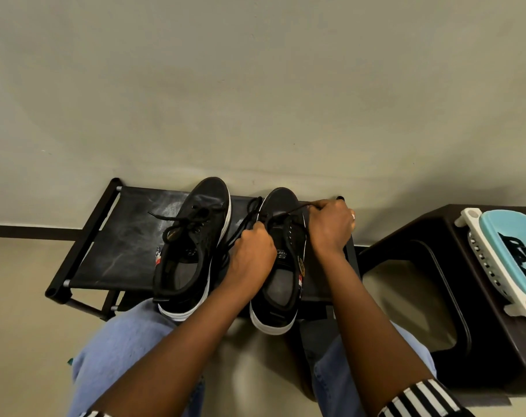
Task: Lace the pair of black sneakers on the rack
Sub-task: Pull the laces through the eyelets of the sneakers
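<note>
We see a black rack (117, 245) against the wall, its fabric top shelf carrying 2 black sneakers with white soles. To its right stands a dark stool (436, 236) with a white and blue basket (496, 233) on top; black laces (518, 254) lie in the basket.

Left sneaker (192, 251): long axis runs near to far, toe at the wall and tipped slightly right, heel overhanging the front edge of the rack above the knee. Its lace is threaded, with loose ends lying across the tongue.

Right sneaker (281, 266): just beside the first, roughly parallel, toe to the wall, heel toward us and past the shelf edge.

Left hand (251, 254) sits over the right sneaker's eyelet area, fingers curled, gripping a bunch of black shoelace (252, 210) that loops off to the left of the toe. Right hand (331, 224) is at the sneaker's right side, fingers curled, pinching a taut strand of that lace, which runs up from the eyelets.

Blue jeans and striped sleeve cuffs show at the bottom.
</note>
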